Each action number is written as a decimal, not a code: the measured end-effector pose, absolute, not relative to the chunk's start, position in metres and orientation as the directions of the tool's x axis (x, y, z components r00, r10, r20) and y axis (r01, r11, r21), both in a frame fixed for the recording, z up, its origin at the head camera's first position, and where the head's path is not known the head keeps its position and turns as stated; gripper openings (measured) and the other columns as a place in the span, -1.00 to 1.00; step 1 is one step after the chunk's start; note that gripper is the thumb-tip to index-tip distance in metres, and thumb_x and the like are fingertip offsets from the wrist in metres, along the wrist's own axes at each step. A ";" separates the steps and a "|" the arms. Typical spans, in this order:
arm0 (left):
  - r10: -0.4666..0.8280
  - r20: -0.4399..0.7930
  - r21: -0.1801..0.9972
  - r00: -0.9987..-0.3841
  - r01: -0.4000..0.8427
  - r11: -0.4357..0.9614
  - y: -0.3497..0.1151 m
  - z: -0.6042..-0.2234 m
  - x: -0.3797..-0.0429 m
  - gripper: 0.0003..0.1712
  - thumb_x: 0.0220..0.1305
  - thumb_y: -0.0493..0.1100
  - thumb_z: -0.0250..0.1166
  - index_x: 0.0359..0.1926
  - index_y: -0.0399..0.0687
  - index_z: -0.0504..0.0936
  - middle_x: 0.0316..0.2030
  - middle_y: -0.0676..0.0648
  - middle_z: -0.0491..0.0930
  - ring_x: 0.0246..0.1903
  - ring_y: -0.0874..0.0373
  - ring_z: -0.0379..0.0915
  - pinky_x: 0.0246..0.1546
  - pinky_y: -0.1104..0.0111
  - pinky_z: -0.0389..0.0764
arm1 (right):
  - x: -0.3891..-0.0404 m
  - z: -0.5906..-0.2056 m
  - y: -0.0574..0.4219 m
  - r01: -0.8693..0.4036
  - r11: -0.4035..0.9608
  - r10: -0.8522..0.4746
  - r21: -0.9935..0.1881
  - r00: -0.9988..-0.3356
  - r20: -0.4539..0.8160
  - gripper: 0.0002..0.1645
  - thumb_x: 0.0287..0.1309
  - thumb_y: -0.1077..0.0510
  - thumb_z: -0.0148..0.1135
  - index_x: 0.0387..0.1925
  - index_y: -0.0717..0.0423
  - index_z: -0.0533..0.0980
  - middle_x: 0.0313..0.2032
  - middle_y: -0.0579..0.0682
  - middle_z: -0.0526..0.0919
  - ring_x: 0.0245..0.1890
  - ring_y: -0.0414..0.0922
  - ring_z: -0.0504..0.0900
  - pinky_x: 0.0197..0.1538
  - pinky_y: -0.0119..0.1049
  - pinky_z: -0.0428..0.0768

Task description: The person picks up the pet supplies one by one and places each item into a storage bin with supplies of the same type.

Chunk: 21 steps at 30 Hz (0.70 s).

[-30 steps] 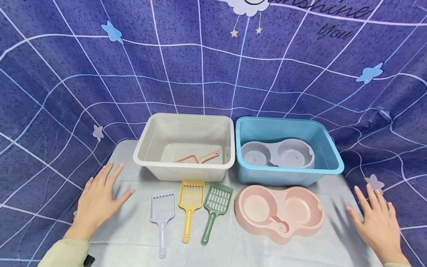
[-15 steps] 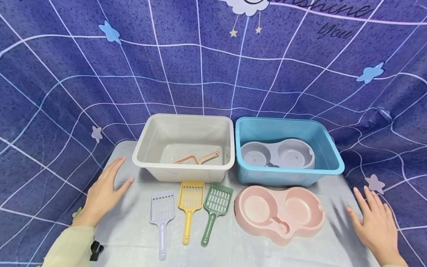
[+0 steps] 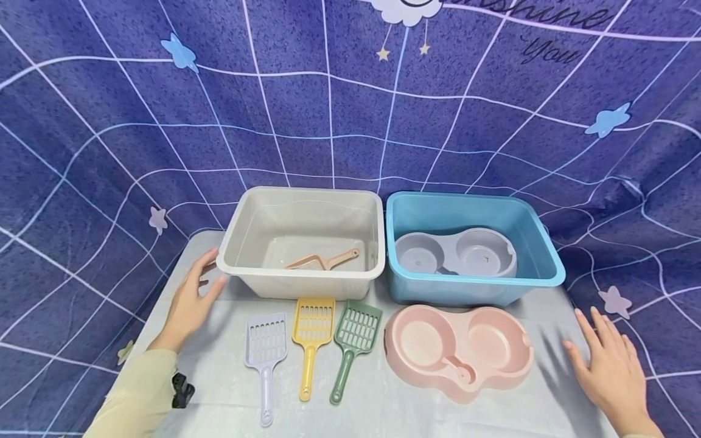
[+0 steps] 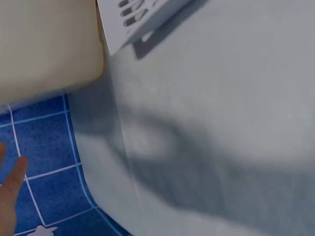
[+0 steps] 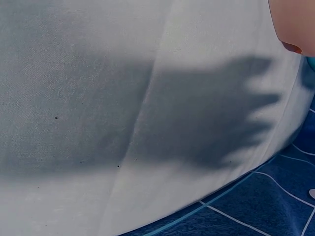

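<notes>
In the head view my left hand (image 3: 188, 304) is beside the front left corner of a cream litter box (image 3: 301, 285), fingertips right at its rim with fingers relaxed and thumb apart. Inside that box lies a small orange-beige scoop (image 3: 342, 258). My right hand (image 3: 610, 368) hovers over the right side of the table, fingers spread and holding nothing; its shadow falls on the cloth in the right wrist view. Nearest to it is a pink double pet bowl (image 3: 460, 359). A lavender litter scoop (image 3: 266, 359) lies to the right of my left hand.
A yellow litter scoop (image 3: 309, 353) and a green litter scoop (image 3: 350, 347) lie before the cream box. Beside that box stands a blue litter box (image 3: 471, 289) with a grey double bowl (image 3: 449, 252) in it. A purple patterned cloth (image 3: 350, 121) hangs behind the table.
My left hand has moved forward and right, from the table's left edge to the cream box's corner. My right hand has shifted slightly left. The boxes, scoops and bowls stay in place.
</notes>
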<state>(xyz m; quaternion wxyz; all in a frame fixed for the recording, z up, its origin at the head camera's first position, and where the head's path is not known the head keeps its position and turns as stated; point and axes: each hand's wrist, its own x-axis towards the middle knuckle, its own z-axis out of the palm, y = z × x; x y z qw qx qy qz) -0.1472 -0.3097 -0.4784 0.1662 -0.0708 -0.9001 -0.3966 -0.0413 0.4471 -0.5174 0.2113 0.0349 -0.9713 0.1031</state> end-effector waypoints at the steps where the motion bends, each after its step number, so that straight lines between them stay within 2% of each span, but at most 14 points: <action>1: -0.011 0.352 0.717 -0.936 0.262 0.645 -0.308 -0.479 -0.149 -0.30 0.44 -0.17 0.19 0.51 0.15 0.18 0.37 -0.13 0.32 0.26 0.03 0.33 0.00 0.50 0.42 | -0.041 -0.518 0.447 -0.111 0.976 -0.023 -0.187 -0.908 0.419 -0.23 0.39 -0.07 0.08 0.53 -0.07 0.10 0.49 0.20 0.08 0.48 0.18 0.02 0.49 0.18 -0.13; 5: -0.049 0.316 0.805 -0.948 0.240 0.543 -0.297 -0.479 -0.152 -0.35 0.48 -0.21 0.12 0.51 0.00 0.16 0.34 -0.23 0.31 0.21 0.24 0.31 -0.03 0.67 0.38 | -0.041 -0.519 0.446 -0.108 0.975 -0.019 -0.193 -0.911 0.413 -0.24 0.40 -0.06 0.08 0.53 -0.04 0.11 0.49 0.18 0.07 0.48 0.17 0.01 0.50 0.17 -0.14; 10: -0.110 0.280 0.877 -0.954 0.207 0.434 -0.277 -0.465 -0.149 -0.40 0.49 -0.26 0.07 0.47 -0.20 0.15 0.29 -0.36 0.30 0.09 0.39 0.30 -0.03 0.73 0.38 | -0.041 -0.520 0.443 -0.105 0.974 -0.013 -0.199 -0.909 0.416 -0.25 0.40 -0.07 0.07 0.52 -0.03 0.13 0.48 0.19 0.09 0.48 0.16 0.01 0.50 0.15 -0.14; 15: -0.188 0.301 0.906 -0.935 0.220 0.361 -0.265 -0.460 -0.150 -0.45 0.48 -0.29 0.05 0.42 -0.29 0.20 0.22 -0.37 0.35 -0.04 0.42 0.39 -0.09 0.71 0.44 | -0.042 -0.519 0.441 -0.114 0.973 -0.016 -0.200 -0.900 0.435 -0.27 0.41 -0.08 0.05 0.51 -0.01 0.15 0.47 0.20 0.13 0.46 0.18 0.07 0.49 0.18 -0.08; 21: -0.240 0.301 0.938 -0.923 0.241 0.250 -0.270 -0.487 -0.162 -0.46 0.50 -0.31 0.00 0.44 -0.20 0.18 0.14 -0.25 0.38 -0.06 0.30 0.44 -0.08 0.62 0.51 | -0.044 -0.518 0.437 -0.116 0.971 -0.011 -0.210 -0.897 0.442 -0.27 0.40 -0.06 0.06 0.51 -0.02 0.15 0.46 0.19 0.15 0.45 0.19 0.09 0.48 0.19 -0.05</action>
